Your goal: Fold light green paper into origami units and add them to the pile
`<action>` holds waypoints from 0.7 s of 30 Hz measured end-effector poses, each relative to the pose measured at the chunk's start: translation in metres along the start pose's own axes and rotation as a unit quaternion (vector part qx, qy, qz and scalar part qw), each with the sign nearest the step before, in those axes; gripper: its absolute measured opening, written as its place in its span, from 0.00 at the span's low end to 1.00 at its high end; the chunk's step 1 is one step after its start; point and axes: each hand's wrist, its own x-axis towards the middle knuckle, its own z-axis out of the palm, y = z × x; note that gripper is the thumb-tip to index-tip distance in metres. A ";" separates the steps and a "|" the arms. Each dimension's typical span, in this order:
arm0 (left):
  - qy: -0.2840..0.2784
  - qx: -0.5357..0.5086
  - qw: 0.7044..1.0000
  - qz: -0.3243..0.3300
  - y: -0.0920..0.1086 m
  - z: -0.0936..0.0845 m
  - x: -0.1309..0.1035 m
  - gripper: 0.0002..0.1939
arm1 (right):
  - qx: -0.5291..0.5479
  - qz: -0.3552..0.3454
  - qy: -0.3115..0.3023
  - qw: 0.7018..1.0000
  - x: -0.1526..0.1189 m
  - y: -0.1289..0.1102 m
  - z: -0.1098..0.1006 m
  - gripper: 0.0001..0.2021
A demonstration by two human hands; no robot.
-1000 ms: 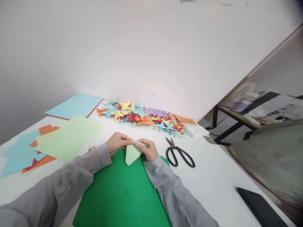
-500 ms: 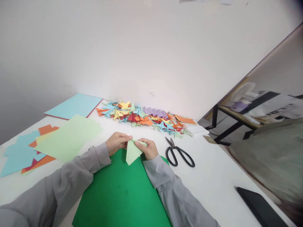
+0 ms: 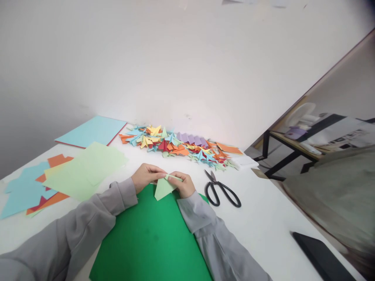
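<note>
A small piece of folded light green paper [image 3: 163, 189] is held between my two hands, over the far end of a green board [image 3: 152, 238]. My left hand [image 3: 146, 176] pinches its upper left edge with thumb and fingers. On the right side, my right hand [image 3: 184, 184] grips the paper, thumb on top and fingers behind. Part of the paper is hidden by my fingers. Black-handled scissors [image 3: 222, 189] lie to the right of my right hand, blades slightly apart.
Folded paper planes [image 3: 175, 148] in several colours are heaped along the wall. At left lie loose paper sheets [image 3: 84, 171] and a light blue stack [image 3: 92, 129]. A black flat device [image 3: 322, 253] rests near the right edge. Beyond stands a low table with a fan [image 3: 301, 117].
My left fingers have shifted slightly right along the paper's top edge. The light green paper has tilted, and a small folded strip now shows at its top.
</note>
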 end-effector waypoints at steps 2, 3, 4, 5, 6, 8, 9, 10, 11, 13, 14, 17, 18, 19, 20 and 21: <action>-0.001 0.017 1.000 0.004 0.001 0.001 -0.001 0.14 | -0.029 -0.011 0.024 0.999 0.001 0.000 0.000 0.09; -0.003 0.025 1.000 0.006 0.002 0.001 -0.001 0.14 | -0.039 -0.014 0.034 0.999 0.001 0.000 0.000 0.09; -0.004 0.033 0.999 0.009 0.003 0.001 -0.002 0.14 | -0.044 -0.015 0.043 0.998 0.000 0.000 0.000 0.09; -0.005 0.039 0.999 0.012 0.004 0.001 -0.003 0.13 | -0.046 -0.011 0.046 0.998 0.000 -0.001 0.001 0.09; -0.007 0.043 0.999 0.015 0.005 0.000 -0.003 0.13 | -0.044 -0.005 0.048 0.998 0.000 -0.001 0.001 0.09; -0.014 0.053 0.998 0.023 0.007 0.000 -0.004 0.13 | -0.035 0.007 0.046 0.998 -0.001 -0.002 0.002 0.10; -0.018 0.059 0.998 0.028 0.008 -0.001 -0.004 0.13 | -0.029 0.011 0.043 0.999 -0.001 -0.002 0.002 0.10; -0.023 0.065 0.997 0.035 0.009 -0.001 -0.005 0.13 | -0.026 0.014 0.041 0.999 -0.001 -0.002 0.002 0.10; -0.027 0.072 0.996 0.042 0.010 -0.001 -0.005 0.13 | -0.024 0.014 0.037 0.999 0.000 -0.002 0.001 0.10; -0.031 0.082 0.995 0.056 0.011 -0.001 -0.004 0.13 | -0.026 0.014 0.026 0.999 0.001 -0.003 0.000 0.09; -0.031 0.086 0.994 0.063 0.011 -0.001 -0.004 0.13 | -0.028 0.014 0.020 0.999 0.001 -0.003 0.000 0.09; -0.036 0.094 0.992 0.079 0.009 -0.002 -0.003 0.11 | -0.032 0.024 0.008 0.999 0.003 -0.004 -0.002 0.07; -0.040 0.096 0.991 0.083 0.008 -0.002 -0.002 0.10 | -0.033 0.028 0.006 0.999 0.003 -0.004 -0.003 0.06; -0.045 0.097 0.990 0.087 0.007 -0.003 -0.002 0.10 | -0.034 0.031 0.002 0.999 0.003 -0.005 -0.003 0.06; -0.049 0.099 0.990 0.090 0.006 -0.003 -0.001 0.10 | -0.033 0.033 -0.002 0.999 0.003 -0.005 -0.004 0.06; -0.053 0.102 0.989 0.093 0.005 -0.003 -0.001 0.09 | -0.030 0.035 -0.007 0.999 0.003 -0.005 -0.004 0.05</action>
